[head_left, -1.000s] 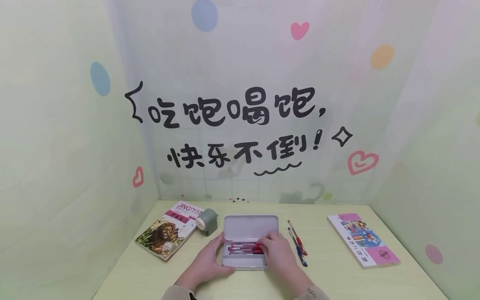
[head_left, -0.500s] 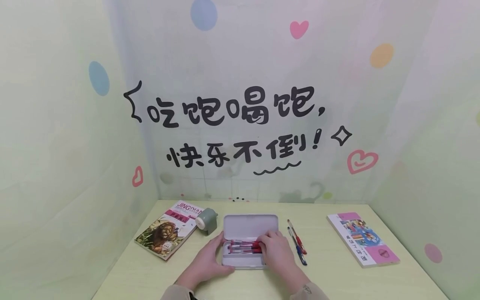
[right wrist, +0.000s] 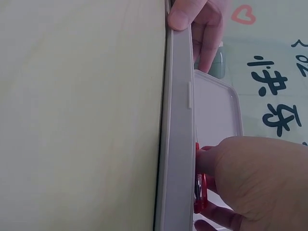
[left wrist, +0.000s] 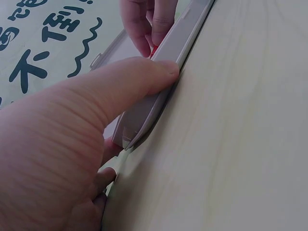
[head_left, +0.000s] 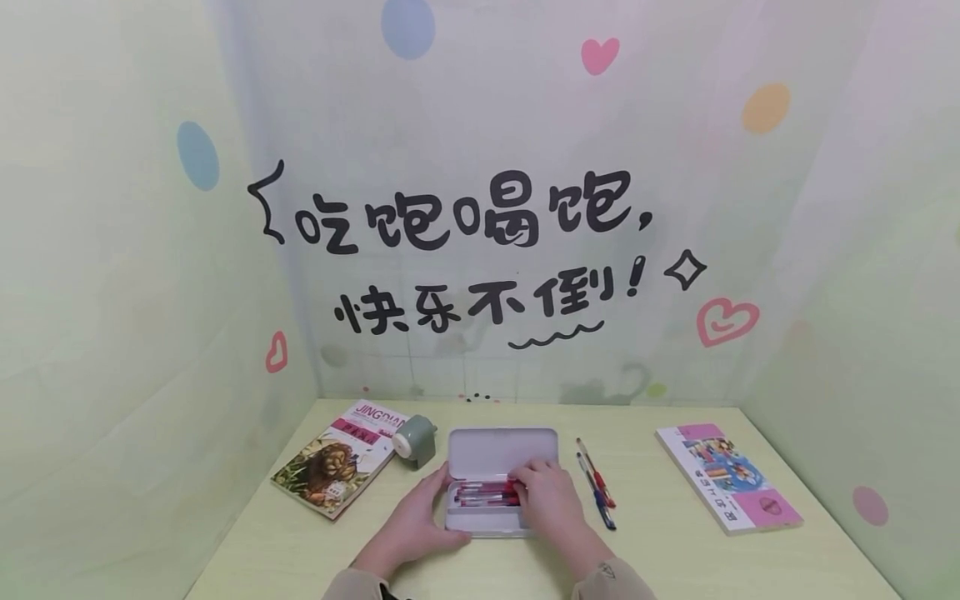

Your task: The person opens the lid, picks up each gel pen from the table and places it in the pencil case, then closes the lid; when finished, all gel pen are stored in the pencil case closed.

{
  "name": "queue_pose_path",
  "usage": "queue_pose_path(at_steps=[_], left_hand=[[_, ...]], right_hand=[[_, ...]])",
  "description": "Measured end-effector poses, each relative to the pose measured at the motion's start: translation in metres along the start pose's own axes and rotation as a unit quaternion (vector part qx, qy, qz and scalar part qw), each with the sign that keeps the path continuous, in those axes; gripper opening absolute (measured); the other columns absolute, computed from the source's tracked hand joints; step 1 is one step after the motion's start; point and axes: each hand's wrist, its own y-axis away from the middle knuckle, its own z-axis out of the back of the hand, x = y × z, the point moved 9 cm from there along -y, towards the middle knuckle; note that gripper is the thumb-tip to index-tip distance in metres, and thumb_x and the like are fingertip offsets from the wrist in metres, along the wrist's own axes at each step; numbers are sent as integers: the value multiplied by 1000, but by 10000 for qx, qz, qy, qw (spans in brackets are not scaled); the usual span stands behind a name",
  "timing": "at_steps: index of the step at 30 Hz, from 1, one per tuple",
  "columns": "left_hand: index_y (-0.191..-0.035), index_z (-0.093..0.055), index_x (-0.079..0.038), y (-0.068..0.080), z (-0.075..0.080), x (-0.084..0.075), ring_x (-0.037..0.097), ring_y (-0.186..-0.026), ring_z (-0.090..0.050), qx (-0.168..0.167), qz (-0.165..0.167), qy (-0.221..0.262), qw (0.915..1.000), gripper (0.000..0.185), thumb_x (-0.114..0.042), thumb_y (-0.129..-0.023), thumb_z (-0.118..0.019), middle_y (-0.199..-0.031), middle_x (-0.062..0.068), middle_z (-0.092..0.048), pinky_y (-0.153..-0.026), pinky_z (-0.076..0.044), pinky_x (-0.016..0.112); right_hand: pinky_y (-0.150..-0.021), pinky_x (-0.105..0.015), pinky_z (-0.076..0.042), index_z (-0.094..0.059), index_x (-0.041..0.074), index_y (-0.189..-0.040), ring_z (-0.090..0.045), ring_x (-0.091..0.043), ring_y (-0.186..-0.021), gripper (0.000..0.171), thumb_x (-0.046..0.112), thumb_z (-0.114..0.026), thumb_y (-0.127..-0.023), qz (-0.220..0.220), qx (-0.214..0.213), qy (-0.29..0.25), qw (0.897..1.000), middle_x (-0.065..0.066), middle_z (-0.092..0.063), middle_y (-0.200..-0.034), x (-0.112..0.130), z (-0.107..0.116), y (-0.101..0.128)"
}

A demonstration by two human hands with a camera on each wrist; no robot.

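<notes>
A pale metal pencil case [head_left: 487, 523] lies with its lid [head_left: 495, 454] raised at the back. My left hand [head_left: 416, 521] grips its left end, thumb over the front wall and fingers around the side. Several red pens [head_left: 480, 497] lie lengthwise in the rear compartment. My right hand [head_left: 551, 500] reaches in at the right end and pinches a red pen [right wrist: 199, 192] there, partly hidden by the fingers. In the left wrist view the left thumb [left wrist: 163, 74] presses on the case's edge.
Right of the case lie a red pen [head_left: 600, 483] and a blue pen [head_left: 600, 504]. A green pencil sharpener [head_left: 420, 439] stands back left beside a book with a lion cover [head_left: 330, 467]. A pink-and-white book [head_left: 727, 479] lies at the right. Printed fabric walls enclose the table [head_left: 660, 558].
My right hand has edged slightly left inside the case, and the red pens near its fingers have shifted a little. The left hand keeps its grip on the case.
</notes>
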Motion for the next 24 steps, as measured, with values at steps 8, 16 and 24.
queue_pose_path(at_steps=[8,16,24], left_hand=[[-175,-26,-9,-1,0,-2,45,-163,-39,4,-6,34,10000,135,-54,-71,-99,-172,15,-49,-134,-32,71],[-175,-27,-9,0,1,-3,45,-163,-39,3,36,-59,10000,135,-54,-71,-98,-172,15,-49,-134,-32,70],[-175,-27,-9,2,0,-2,45,-163,-39,26,72,-57,10000,135,-56,-71,-98,-172,15,-49,-134,-32,70]], right_hand=[[-105,-54,-63,-82,18,-120,-70,-31,-115,22,19,-82,-97,-255,23,-311,9992,-6,-78,-121,-13,2,2],[-103,-56,-64,-81,16,-119,-71,-34,-114,21,19,-81,-98,-409,-149,-604,9972,-9,-77,-122,-31,14,9],[-107,-64,-61,-79,14,-124,-70,-43,-121,25,17,-77,-99,-900,-385,-933,9908,-16,-75,-128,-65,32,21]])
